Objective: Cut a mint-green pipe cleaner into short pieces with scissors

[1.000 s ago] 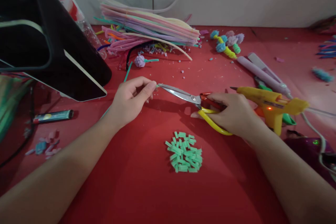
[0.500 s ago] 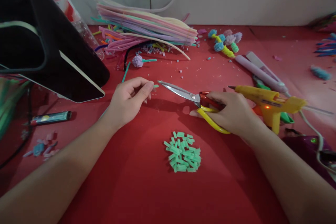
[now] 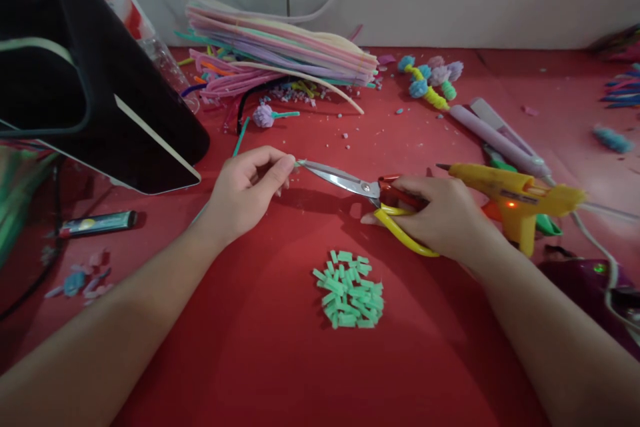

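The scissors (image 3: pixel 340 177) now meet the green strip (image 3: pixel 299 162): half a second ago their tips stood just apart from its end, and now they lie over it, right beside the fingertips of the left hand (image 3: pixel 250 197). That hand is nearly closed, thumb and forefinger pinching the strip as before, with only a short end poking out to the right. The right hand (image 3: pixel 435 213) stays wrapped around the red and yellow handles; the blades look almost together, though their exact gap is hard to tell. The pile of green pieces (image 3: pixel 350 290), on the near side between the forearms, looks unchanged. So do the yellow glue gun (image 3: pixel 515 197) to the right and the bundle of fuzzy stems (image 3: pixel 285 47) on the far side.
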`<state>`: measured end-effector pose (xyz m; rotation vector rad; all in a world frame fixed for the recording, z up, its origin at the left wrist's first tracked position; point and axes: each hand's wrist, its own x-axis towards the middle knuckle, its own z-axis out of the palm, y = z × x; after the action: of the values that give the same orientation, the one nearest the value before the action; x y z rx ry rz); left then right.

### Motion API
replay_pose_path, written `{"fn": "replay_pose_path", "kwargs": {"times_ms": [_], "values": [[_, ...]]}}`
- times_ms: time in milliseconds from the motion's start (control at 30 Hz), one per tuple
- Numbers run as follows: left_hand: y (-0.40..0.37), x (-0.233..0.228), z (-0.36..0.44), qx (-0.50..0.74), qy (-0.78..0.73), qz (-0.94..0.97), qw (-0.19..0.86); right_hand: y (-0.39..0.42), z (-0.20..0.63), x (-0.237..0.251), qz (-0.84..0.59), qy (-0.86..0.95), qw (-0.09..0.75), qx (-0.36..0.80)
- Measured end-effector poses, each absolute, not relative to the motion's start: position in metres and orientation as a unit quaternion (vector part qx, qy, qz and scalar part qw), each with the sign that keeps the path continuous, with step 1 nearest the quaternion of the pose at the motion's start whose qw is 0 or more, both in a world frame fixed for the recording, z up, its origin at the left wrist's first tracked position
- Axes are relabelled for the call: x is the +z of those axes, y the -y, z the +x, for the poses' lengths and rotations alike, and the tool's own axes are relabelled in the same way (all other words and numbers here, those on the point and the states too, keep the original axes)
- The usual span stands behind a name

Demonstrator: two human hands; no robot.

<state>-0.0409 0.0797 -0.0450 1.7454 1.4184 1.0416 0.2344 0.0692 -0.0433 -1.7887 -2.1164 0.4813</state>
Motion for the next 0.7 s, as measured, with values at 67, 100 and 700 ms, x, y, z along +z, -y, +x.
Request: {"fn": "replay_pose_path", "kwargs": {"times_ms": [67, 100, 700], "values": [[-0.0797, -0.0447, -0.0408, 0.399, -0.541, 0.665, 0.326, -0.0693, 0.2343, -0.0434, -0.629, 0.742, 0.161, 0.168], [-0.0798, -0.0447, -0.0408, 0.399, -0.541, 0.664, 0.327, -0.0693, 0.2342, -0.0432, -0.628, 0.743, 0.158, 0.168], [-0.0802, -0.0458, -0.0413, 0.398, -0.540, 0.666, 0.326, -0.0694, 0.2354, -0.0423, -0.636, 0.736, 0.142, 0.182]]}}
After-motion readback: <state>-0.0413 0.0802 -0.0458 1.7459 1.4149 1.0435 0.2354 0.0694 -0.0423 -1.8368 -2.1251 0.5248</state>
